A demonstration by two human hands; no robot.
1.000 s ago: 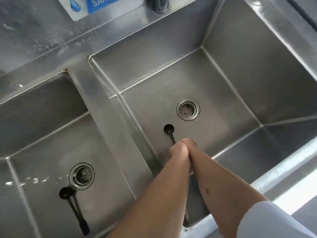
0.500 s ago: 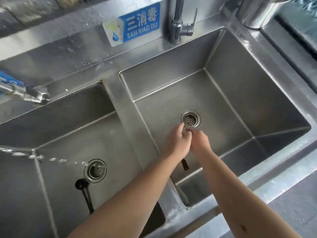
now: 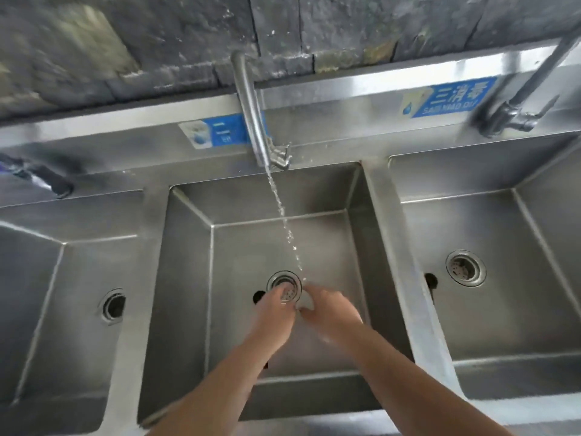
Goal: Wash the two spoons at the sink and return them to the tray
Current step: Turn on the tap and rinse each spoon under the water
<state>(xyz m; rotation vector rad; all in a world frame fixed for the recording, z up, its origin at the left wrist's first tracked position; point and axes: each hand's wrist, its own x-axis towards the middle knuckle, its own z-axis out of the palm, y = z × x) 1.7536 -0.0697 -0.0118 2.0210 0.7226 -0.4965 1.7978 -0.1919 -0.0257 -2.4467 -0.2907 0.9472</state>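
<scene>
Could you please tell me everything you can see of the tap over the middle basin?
The tap is a slim tube of dull silver metal, seemingly steel. It starts near the wall and slants down to a lever fitting just above the middle basin's back rim. It is running: a thin, broken stream falls toward the drain, by the two hands. Nothing touches the tap.

basins: three square stainless-steel sink basins (image 3: 188,278) in a row | drains: three round metal drain strainers (image 3: 465,267), one per basin | taps: three grey metal taps (image 3: 251,121); only the middle one runs | signs: two blue-and-white wall stickers (image 3: 449,97) | spoons: two small black spoon bowls (image 3: 258,296) showing | hands: two bare hands (image 3: 327,313)
</scene>
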